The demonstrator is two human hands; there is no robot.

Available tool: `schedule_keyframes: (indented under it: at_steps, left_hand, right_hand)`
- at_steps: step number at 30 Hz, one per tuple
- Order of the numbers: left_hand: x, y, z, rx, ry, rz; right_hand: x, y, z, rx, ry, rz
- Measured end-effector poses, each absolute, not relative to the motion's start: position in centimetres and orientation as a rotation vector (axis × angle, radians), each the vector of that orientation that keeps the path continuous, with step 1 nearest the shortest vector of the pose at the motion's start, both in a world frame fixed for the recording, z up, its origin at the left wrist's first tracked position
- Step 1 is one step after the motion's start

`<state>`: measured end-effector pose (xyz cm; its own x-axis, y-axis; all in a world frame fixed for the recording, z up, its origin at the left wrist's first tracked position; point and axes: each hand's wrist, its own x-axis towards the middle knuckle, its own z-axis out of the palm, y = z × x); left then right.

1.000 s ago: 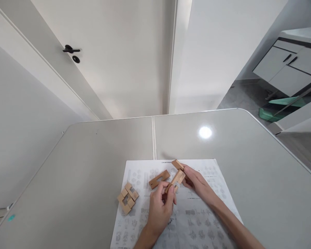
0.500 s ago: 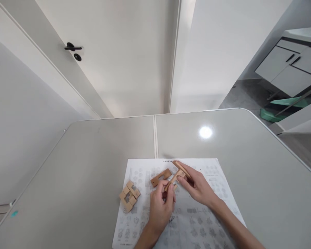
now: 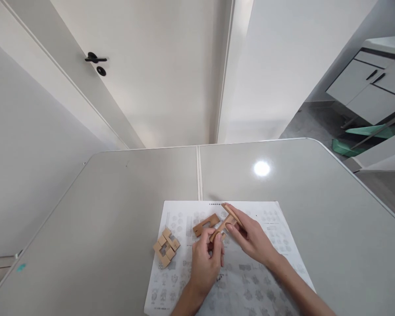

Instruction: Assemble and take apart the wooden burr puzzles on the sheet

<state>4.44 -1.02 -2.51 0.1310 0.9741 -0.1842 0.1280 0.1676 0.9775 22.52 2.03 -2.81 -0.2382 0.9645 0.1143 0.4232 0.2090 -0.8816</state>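
Above the printed sheet (image 3: 237,281), both my hands are closed on wooden puzzle pieces (image 3: 224,223). My left hand (image 3: 206,259) pinches the near end of the joined pieces between thumb and fingertips. At the far end, my right hand (image 3: 252,237) grips them, its thumb on the near side and its fingers behind a slanted flat piece (image 3: 233,213). The fingers partly hide where the pieces meet. Just beyond my left hand, a loose brown wooden piece (image 3: 200,227) with a cut-out lies on the sheet. Farther left rests a lighter interlocked group of wooden blocks (image 3: 161,253).
The sheet, covered with small printed diagrams, lies on a grey table (image 3: 102,228) with a pale seam (image 3: 199,173) down its middle. Past the far edge stands a door with a black handle (image 3: 96,58). White cabinets (image 3: 365,83) are at the right.
The whole view has shifted slightly. Both hands keep their hold on the wooden pieces in almost the same pose, and the loose pieces stay where they were on the sheet.
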Motion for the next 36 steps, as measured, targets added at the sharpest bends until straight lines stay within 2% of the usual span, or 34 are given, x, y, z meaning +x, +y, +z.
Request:
schedule_keyframes:
  at_steps: [13,36]
  left_hand:
    - [3.84,-0.83,-1.96,1.428,1.296,0.891]
    - [4.02,-0.99,-2.3,1.36,1.29,0.901]
  right_hand:
    - [22.79,2.02,-3.32,-1.244,-1.826,0.935]
    - [22.35,1.86,-3.45,-1.245,-2.055,0.79]
